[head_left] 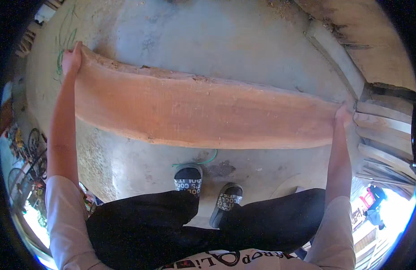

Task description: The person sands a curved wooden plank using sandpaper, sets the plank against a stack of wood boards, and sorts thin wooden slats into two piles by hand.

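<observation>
Seemingly a workshop; stacked boards [383,121], concrete floor [257,40].

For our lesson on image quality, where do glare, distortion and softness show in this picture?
Head view: glare burns out the lower right and lower left edges, with a paler sheen on the floor. Head view: black corners and bending slabs suggest a wide lens; how much it curves the plank, I cannot tell. Head view: the right hand looks hazy.
</observation>
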